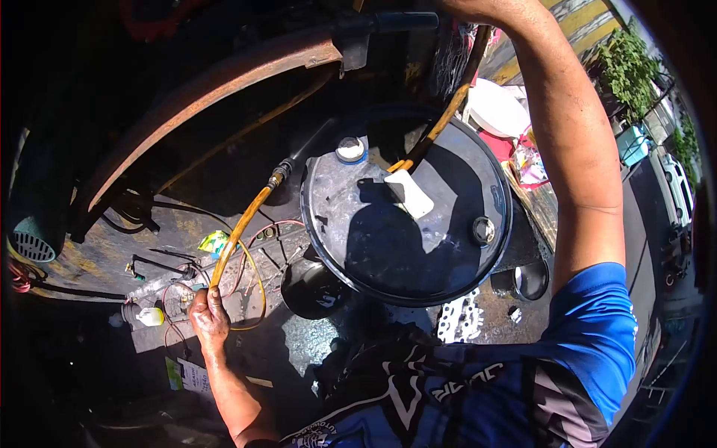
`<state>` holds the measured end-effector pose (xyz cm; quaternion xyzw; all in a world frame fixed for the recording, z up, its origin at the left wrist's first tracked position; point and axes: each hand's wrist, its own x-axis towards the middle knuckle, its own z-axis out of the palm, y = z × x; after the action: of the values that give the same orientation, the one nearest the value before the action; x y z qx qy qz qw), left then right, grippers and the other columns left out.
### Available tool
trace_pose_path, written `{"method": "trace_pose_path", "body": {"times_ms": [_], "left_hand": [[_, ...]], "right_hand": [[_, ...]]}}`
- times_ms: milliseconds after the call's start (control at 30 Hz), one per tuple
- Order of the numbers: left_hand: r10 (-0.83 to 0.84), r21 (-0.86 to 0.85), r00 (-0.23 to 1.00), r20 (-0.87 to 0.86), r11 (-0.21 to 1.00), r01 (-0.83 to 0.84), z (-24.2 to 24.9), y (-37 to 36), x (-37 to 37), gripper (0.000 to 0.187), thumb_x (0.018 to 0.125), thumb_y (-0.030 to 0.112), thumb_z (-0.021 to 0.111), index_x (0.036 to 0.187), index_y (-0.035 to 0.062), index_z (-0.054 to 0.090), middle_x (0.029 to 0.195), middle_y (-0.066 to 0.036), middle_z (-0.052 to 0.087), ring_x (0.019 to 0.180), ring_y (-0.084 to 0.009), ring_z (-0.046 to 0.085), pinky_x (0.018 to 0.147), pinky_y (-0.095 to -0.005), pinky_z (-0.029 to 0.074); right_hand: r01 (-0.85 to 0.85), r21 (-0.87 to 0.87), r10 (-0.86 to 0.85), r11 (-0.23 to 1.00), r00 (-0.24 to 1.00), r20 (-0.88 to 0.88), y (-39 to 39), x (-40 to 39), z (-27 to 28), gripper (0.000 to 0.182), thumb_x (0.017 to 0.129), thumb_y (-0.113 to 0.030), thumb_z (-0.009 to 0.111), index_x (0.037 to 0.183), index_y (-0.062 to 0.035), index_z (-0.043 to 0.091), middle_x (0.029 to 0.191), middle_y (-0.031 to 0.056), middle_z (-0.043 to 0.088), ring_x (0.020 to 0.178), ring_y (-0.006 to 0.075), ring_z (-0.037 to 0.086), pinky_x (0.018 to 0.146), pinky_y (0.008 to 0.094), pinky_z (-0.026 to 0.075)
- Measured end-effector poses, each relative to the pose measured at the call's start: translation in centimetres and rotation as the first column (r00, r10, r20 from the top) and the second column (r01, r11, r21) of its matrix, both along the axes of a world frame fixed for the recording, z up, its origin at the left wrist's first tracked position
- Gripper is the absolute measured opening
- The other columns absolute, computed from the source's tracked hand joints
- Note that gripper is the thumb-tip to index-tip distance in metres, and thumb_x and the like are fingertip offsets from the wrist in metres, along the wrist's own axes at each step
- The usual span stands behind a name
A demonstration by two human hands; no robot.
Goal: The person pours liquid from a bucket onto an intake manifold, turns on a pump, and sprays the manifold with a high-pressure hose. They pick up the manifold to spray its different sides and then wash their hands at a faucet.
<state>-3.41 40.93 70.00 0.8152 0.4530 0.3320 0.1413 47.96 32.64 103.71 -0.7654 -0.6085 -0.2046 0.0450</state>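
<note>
My left hand is closed around a yellow-brown hose at the lower left. From the fist the hose runs up to a metal nozzle, which points up and right, with a thin pale streak like spray off its tip. My right hand is at the top edge, its fingers cut off by the frame. A dark, yellow-streaked length of hose rises from the drum top toward that hand; whether the fingers hold it is hidden. Below stands a large dark drum, bearing a white rectangular piece.
A rusty curved metal edge arches across the upper left. Beside the drum sit a black bowl-like container and a perforated metal part. A white basin lies behind the drum. Thin hoses and cables cross the left ground.
</note>
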Motion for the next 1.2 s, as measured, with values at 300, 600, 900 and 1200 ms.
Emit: {"method": "trace_pose_path", "body": {"times_ms": [300, 600, 900, 1200], "left_hand": [[-0.238, 0.028, 0.892, -0.383, 0.963, 0.269, 4.1, 4.3, 29.4, 0.058, 0.099, 0.053, 0.047, 0.084, -0.0002, 0.063, 0.082, -0.028, 0.066, 0.087, -0.0478, 0.063, 0.074, -0.0532, 0.05], [-0.437, -0.119, 0.67, -0.6, 0.877, 0.465, -8.0, 6.3, 38.5, 0.045, 0.09, 0.022, 0.058, 0.133, 0.0085, 0.057, 0.128, -0.023, 0.061, 0.123, -0.0372, 0.056, 0.104, -0.0439, 0.044], [-0.457, -0.089, 0.889, 0.03, 0.885, 0.458, -5.6, 3.7, 24.7, 0.063, 0.093, 0.044, 0.06, 0.14, 0.003, 0.05, 0.129, -0.023, 0.06, 0.126, -0.0341, 0.054, 0.106, -0.0399, 0.043], [0.535, -0.375, 0.266, 0.802, 0.105, 0.921, -9.6, -7.0, 2.7, 0.111, 0.08, 0.089, 0.032, 0.155, 0.0091, 0.018, 0.153, -0.02, 0.035, 0.138, -0.0368, 0.038, 0.112, -0.0558, 0.025]], "right_hand": [[0.475, 0.191, -0.129, 0.859, 0.562, -0.817, -30.6, 1.7, -25.3, 0.048, 0.094, -0.028, 0.067, 0.132, 0.0004, 0.056, 0.124, 0.0203, 0.064, 0.118, 0.0265, 0.061, 0.1, 0.0341, 0.046], [0.76, -0.523, -0.112, 0.385, -0.524, -0.844, -55.1, -21.0, -52.2, 0.059, 0.096, -0.045, 0.061, 0.135, -0.0025, 0.05, 0.115, 0.013, 0.067, 0.101, 0.0255, 0.064, 0.081, 0.0409, 0.051], [0.54, -0.804, -0.118, 0.249, -0.807, -0.579, -60.0, -36.8, -57.5, 0.054, 0.097, -0.042, 0.057, 0.136, -0.0059, 0.046, 0.12, 0.0159, 0.061, 0.1, 0.0299, 0.063, 0.08, 0.0449, 0.051], [0.386, -0.406, -0.181, 0.829, -0.502, -0.846, -42.5, -27.1, -52.8, 0.057, 0.098, -0.036, 0.059, 0.142, -0.0021, 0.045, 0.12, 0.0123, 0.064, 0.103, 0.0231, 0.063, 0.081, 0.0361, 0.05]]}}
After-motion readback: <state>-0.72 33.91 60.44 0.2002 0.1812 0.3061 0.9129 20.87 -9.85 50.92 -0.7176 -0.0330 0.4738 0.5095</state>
